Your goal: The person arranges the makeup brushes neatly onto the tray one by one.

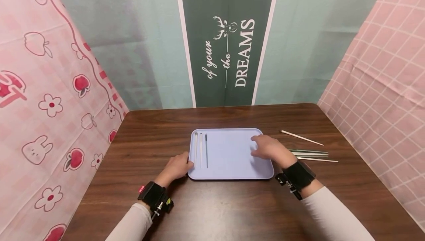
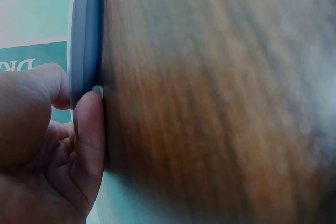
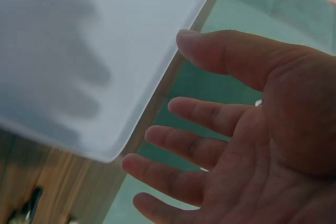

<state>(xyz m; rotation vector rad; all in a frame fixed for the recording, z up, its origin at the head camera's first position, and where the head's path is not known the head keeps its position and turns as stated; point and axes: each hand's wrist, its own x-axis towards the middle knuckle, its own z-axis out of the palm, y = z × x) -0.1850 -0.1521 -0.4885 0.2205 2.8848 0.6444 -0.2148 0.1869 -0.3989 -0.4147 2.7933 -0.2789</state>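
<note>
A pale lavender tray [image 1: 229, 156] lies on the table. Along its left side are three slim paintbrushes, side by side: two with cream handles, one of them this brush [image 1: 200, 150], and one dark teal brush [image 1: 207, 150]. My left hand [image 1: 177, 166] grips the tray's left edge, and the left wrist view has the rim [image 2: 86, 30] between thumb and fingers. Over the tray's right part hovers my right hand [image 1: 267, 147], fingers spread and holding nothing; its shadow falls on the tray in the right wrist view.
Right of the tray, several more brushes [image 1: 312, 154] lie on the dark wood table [image 1: 149, 134], partly behind the right forearm. One cream-handled brush [image 1: 302, 137] lies apart, farther back. Printed cloths [image 1: 139, 49] hang behind and at both sides.
</note>
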